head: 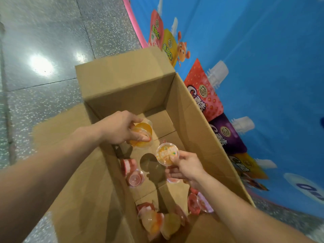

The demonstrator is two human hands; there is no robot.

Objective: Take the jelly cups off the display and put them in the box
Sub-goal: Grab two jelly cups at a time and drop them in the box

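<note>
Probably light, stiff little plastic tubs with slick walls and a thin film lid that could puncture, so best taken by the rim or sides, not the lid. Left hand (pixel 121 128) curls round orange jelly cups (pixel 142 137), seemingly two, low inside the cardboard box (pixel 126 95). Right hand (pixel 186 168) pinches one orange cup (pixel 166 153) by its rim, printed lid up, above the box floor. Red and pale cups (pixel 134 178) already lie loose there.
</note>
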